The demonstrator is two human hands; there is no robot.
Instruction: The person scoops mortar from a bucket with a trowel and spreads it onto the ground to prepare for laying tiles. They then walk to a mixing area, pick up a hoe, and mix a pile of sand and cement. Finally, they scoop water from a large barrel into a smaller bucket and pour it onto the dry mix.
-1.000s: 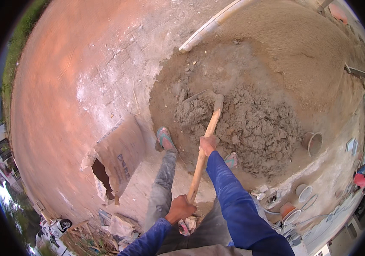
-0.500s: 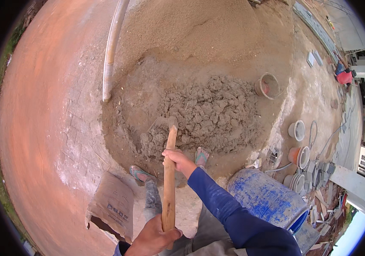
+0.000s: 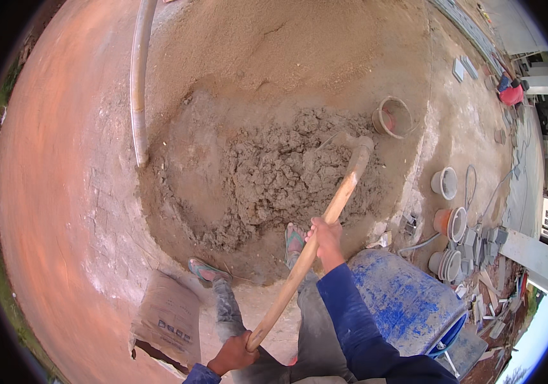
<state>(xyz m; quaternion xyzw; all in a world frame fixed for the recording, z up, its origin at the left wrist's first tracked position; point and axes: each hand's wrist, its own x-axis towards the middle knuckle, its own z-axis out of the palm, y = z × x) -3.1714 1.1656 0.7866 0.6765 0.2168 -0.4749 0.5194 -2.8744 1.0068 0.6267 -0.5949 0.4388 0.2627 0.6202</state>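
A hoe (image 3: 299, 274) with a pale wooden handle slants from my lap up to the right. My left hand (image 3: 233, 353) is closed round the handle's near end. Farther up, my right hand (image 3: 326, 239) grips it about midway. The hoe's mud-caked head (image 3: 358, 146) is over the right side of a heap of wet grey mortar (image 3: 287, 169); part of its blade blends into the mortar. My sandalled feet stand at the heap's near edge.
Behind the mortar rises a sand pile (image 3: 255, 45). A bucket (image 3: 392, 117) stands to its right, near more buckets (image 3: 445, 182). A blue drum (image 3: 402, 301) lies beside my right arm, a torn paper sack (image 3: 168, 313) at left. A pipe (image 3: 138, 83) lies far left. Another person (image 3: 511, 95) crouches far right.
The hoe's head has swung from the heap's left-middle to its right side, so the handle now slants rightward. My right hand has moved right with it; my left hand still grips the end.
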